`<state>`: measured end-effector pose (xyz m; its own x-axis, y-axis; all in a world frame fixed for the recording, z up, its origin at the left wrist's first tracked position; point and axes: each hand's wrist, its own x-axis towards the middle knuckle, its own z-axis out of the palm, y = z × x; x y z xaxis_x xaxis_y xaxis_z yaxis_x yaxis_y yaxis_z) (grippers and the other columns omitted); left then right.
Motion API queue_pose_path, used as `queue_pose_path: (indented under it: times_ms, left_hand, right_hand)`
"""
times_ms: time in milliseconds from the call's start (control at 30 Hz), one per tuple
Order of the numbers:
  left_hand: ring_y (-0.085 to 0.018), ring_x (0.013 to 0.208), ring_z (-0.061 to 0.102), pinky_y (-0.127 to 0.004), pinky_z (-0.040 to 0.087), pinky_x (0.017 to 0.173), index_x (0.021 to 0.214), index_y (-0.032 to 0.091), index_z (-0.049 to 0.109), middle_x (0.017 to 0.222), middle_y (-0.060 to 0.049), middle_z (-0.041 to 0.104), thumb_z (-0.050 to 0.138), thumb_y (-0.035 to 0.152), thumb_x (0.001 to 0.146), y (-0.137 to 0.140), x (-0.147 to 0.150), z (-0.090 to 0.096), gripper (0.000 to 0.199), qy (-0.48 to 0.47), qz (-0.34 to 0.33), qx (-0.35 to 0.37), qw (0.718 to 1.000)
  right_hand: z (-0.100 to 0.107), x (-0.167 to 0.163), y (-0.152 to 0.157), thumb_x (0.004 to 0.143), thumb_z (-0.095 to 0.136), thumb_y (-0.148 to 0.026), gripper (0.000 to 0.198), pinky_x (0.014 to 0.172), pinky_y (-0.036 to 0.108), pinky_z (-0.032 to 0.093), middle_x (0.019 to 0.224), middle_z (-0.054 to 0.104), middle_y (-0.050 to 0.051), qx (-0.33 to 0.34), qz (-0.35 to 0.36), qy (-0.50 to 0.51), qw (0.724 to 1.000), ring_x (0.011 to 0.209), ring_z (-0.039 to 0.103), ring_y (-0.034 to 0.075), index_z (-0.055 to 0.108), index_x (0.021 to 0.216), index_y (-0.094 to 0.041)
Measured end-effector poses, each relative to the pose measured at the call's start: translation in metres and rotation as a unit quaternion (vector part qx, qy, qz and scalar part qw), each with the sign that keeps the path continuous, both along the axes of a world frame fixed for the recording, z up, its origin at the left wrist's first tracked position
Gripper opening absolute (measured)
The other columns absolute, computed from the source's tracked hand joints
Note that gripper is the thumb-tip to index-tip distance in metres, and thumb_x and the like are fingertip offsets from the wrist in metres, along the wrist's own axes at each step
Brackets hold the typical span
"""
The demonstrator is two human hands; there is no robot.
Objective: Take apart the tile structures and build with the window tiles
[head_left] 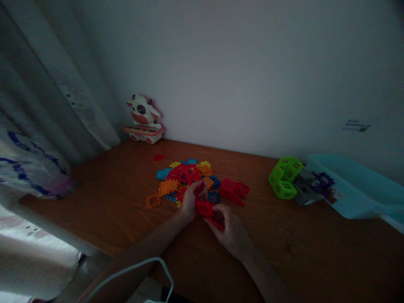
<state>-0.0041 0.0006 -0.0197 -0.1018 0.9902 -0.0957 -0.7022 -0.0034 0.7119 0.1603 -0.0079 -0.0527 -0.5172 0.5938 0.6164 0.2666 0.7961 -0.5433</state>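
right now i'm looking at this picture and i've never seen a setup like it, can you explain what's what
There is no machine here: a person works with two bare hands, and the picture comes from a camera worn on their head, looking forward and down. The left hand and right hand hold red plastic pieces between them, just above the wooden table. Behind the hands lies a multicoloured pile of notched pieces, with a red construction to its right. Further right are a green construction and a light blue bin. A cow toy with a keyboard stands near the wall.
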Motion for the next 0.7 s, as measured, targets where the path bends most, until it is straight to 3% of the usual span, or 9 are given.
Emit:
queue_pose_path:
  times_ms: [100,200,300,433,700]
  left_hand:
    - [-0.008,0.044,0.029,-0.020,0.028,0.046,0.074,0.017,0.055,0.049,0.008,0.032,0.062,0.030,0.079,0.001,0.000,-0.005,0.015,-0.037,0.011,-0.016,0.999]
    - [-0.008,0.044,0.031,-0.020,0.030,0.046,0.074,0.016,0.055,0.048,0.008,0.034,0.060,0.028,0.080,0.002,0.001,-0.007,0.014,-0.052,0.023,-0.023,0.998]
    - [-0.007,0.041,0.029,-0.019,0.027,0.043,0.073,0.016,0.054,0.047,0.008,0.034,0.059,0.028,0.081,0.003,0.003,-0.008,0.015,-0.048,0.006,-0.019,0.999]
    - [-0.007,0.040,0.029,-0.019,0.026,0.042,0.074,0.016,0.055,0.045,0.007,0.034,0.059,0.028,0.081,0.001,0.003,-0.006,0.014,-0.084,-0.018,-0.023,0.996]
    - [-0.007,0.039,0.032,-0.019,0.028,0.041,0.075,0.016,0.056,0.045,0.007,0.035,0.057,0.026,0.082,-0.002,0.003,-0.001,0.012,-0.126,-0.034,-0.033,0.991]
  right_hand:
    - [0.003,-0.002,0.000,0.092,0.063,-0.027,0.033,0.076,0.037,0.060,0.102,0.071,0.009,0.027,-0.015,-0.006,0.999,0.090,0.070,0.022,0.054,0.124,-0.021]
    - [0.009,-0.001,0.002,0.091,0.066,-0.028,0.023,0.079,0.042,0.059,0.097,0.071,0.008,0.074,-0.041,-0.021,0.996,0.093,0.067,0.025,0.061,0.112,-0.022]
    - [0.011,0.001,0.001,0.088,0.071,-0.031,0.018,0.087,0.045,0.056,0.100,0.071,0.008,0.063,-0.030,-0.008,0.998,0.102,0.065,0.026,0.061,0.102,-0.023]
    - [0.008,-0.001,-0.001,0.089,0.069,-0.027,0.017,0.081,0.041,0.057,0.098,0.070,0.008,0.030,0.010,-0.005,0.999,0.092,0.066,0.024,0.056,0.101,-0.023]
    - [0.009,-0.003,-0.003,0.089,0.063,-0.017,0.017,0.078,0.040,0.054,0.093,0.071,0.008,0.073,0.026,-0.027,0.997,0.085,0.066,0.025,0.054,0.103,-0.023]
